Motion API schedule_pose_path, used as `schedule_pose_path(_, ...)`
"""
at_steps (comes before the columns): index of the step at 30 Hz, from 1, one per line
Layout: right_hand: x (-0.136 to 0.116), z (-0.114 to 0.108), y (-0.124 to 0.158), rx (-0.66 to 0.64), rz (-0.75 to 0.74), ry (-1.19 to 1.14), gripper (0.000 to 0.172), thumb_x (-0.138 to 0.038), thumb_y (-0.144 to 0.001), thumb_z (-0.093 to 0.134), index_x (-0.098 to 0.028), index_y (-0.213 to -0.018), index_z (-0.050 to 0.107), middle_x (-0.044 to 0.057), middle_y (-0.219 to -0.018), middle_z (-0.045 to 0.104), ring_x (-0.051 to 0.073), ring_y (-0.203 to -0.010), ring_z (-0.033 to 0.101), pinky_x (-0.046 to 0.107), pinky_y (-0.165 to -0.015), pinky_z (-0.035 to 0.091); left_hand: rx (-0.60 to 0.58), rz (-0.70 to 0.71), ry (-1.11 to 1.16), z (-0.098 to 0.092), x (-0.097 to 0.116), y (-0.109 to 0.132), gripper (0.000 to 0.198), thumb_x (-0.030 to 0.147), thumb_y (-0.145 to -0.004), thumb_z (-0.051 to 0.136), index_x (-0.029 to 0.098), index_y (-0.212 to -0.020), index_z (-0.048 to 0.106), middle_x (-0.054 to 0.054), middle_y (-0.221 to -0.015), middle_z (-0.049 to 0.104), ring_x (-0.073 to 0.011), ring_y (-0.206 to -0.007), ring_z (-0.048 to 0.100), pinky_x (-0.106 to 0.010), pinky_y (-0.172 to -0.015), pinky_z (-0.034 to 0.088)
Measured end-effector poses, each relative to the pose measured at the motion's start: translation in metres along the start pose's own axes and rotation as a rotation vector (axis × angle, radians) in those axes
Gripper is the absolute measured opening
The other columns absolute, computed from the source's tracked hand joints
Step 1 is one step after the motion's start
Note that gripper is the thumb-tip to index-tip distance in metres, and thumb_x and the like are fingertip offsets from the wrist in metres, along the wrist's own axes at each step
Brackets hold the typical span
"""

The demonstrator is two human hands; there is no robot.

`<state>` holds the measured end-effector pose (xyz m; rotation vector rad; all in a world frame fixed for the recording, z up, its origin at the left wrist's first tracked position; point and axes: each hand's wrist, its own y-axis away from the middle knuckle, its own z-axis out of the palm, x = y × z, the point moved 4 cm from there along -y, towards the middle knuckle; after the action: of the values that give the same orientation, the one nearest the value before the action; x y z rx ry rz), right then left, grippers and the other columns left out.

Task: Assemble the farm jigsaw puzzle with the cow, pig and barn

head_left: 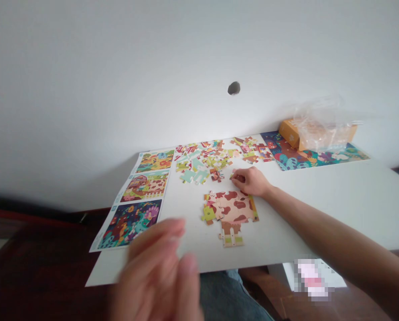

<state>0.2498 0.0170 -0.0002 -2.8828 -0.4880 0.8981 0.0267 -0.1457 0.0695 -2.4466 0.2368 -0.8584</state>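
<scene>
My right hand (253,180) is closed in a pinch on a small puzzle piece (233,173), mostly hidden by the fingers. It rests just above the joined cow puzzle section (238,207), which shows a pink body with brown patches, a green left edge and legs below. My left hand (159,272) is raised close to the camera and blurred, its thumb apart from the fingers, with nothing visible in it. A loose piece with a brown figure (216,174) lies left of my right hand. Several loose pieces (194,171) are spread out behind.
A printed picture sheet (164,189) lies on the left of the white table (300,191). At the back right, a dark forest picture (288,162) lies under an orange box (289,132) with clear plastic wrapping (328,129). A white wall stands behind.
</scene>
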Motion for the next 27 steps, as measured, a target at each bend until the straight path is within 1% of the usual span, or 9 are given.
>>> schedule_pose_path(1,0.000,0.000,0.000,-0.008,-0.009,0.004,0.017,-0.031,-0.083,0.059,-0.022,-0.087,0.073,0.001,-0.072,0.072,0.014,-0.062,0.060,0.025,-0.062,0.040,-0.013,-0.006,0.011,0.009,-0.002,-0.004,0.032,0.031,-0.093,0.055,0.028,-0.124,0.061,-0.008,-0.118,0.067,-0.0287,-0.117,0.061,-0.050,-0.093,0.058)
schedule_pose_path(2,-0.001,0.001,0.000,-0.015,-0.020,0.011,0.017,-0.030,-0.082,0.060,-0.022,-0.087,0.073,0.001,-0.073,0.072,0.014,-0.062,0.060,0.025,-0.062,0.040,-0.024,0.041,0.041,0.020,-0.004,-0.006,0.028,0.029,-0.093,0.056,0.025,-0.119,0.064,-0.009,-0.118,0.067,-0.0277,-0.115,0.062,-0.048,-0.093,0.057)
schedule_pose_path(3,-0.001,0.001,0.000,-0.019,-0.028,0.020,0.017,-0.030,-0.081,0.060,-0.022,-0.087,0.073,0.000,-0.073,0.072,0.014,-0.062,0.060,0.025,-0.063,0.040,-0.093,0.080,0.045,0.035,-0.009,-0.008,0.027,0.027,-0.093,0.056,0.022,-0.119,0.064,-0.011,-0.123,0.064,-0.0274,-0.118,0.060,-0.047,-0.097,0.055)
schedule_pose_path(5,-0.001,0.001,0.000,-0.023,-0.037,0.029,0.017,-0.030,-0.081,0.060,-0.022,-0.088,0.074,0.000,-0.074,0.072,0.014,-0.062,0.060,0.025,-0.063,0.040,-0.176,0.164,-0.013,0.060,-0.024,-0.006,0.027,0.025,-0.091,0.059,0.020,-0.118,0.064,-0.012,-0.126,0.063,-0.0292,-0.120,0.058,-0.050,-0.101,0.052)
schedule_pose_path(7,0.000,0.001,0.000,-0.025,-0.036,0.025,0.017,-0.031,-0.082,0.060,-0.022,-0.088,0.074,0.000,-0.074,0.072,0.014,-0.063,0.060,0.025,-0.063,0.040,-0.209,0.168,-0.046,0.074,-0.040,0.000,0.026,0.023,-0.092,0.060,0.020,-0.117,0.065,-0.012,-0.126,0.063,-0.0294,-0.121,0.057,-0.051,-0.103,0.049)
schedule_pose_path(11,0.001,0.002,0.000,-0.032,-0.029,0.027,0.016,-0.030,-0.082,0.061,-0.023,-0.088,0.073,0.000,-0.073,0.072,0.014,-0.064,0.061,0.025,-0.063,0.040,-0.179,0.162,-0.006,0.072,-0.053,0.012,0.025,0.013,-0.094,0.050,0.019,-0.112,0.066,-0.011,-0.121,0.066,-0.0259,-0.118,0.059,-0.048,-0.101,0.051)
schedule_pose_path(17,0.001,0.003,0.000,-0.031,-0.039,0.056,0.018,-0.029,-0.081,0.061,-0.024,-0.092,0.073,0.000,-0.073,0.072,0.015,-0.065,0.061,0.026,-0.063,0.039,-0.185,0.173,0.090,0.063,-0.045,0.015,0.031,0.006,-0.093,0.045,0.019,-0.108,0.068,-0.010,-0.115,0.068,-0.0244,-0.117,0.059,-0.046,-0.101,0.052)
schedule_pose_path(21,0.001,0.003,0.000,-0.033,-0.042,0.071,0.018,-0.029,-0.081,0.060,-0.025,-0.093,0.073,-0.001,-0.074,0.072,0.016,-0.066,0.062,0.026,-0.064,0.039,-0.196,0.188,0.083,0.063,-0.042,0.015,0.031,0.007,-0.094,0.047,0.020,-0.111,0.070,-0.010,-0.115,0.066,-0.0240,-0.114,0.059,-0.044,-0.098,0.054)
schedule_pose_path(27,0.000,0.003,0.000,-0.035,-0.051,0.069,0.019,-0.030,-0.081,0.060,-0.024,-0.094,0.073,-0.001,-0.074,0.072,0.015,-0.065,0.061,0.026,-0.063,0.038,-0.198,0.168,-0.029,0.062,-0.044,0.014,0.028,0.013,-0.093,0.054,0.024,-0.112,0.072,-0.011,-0.120,0.062,-0.0265,-0.112,0.057,-0.047,-0.094,0.053)
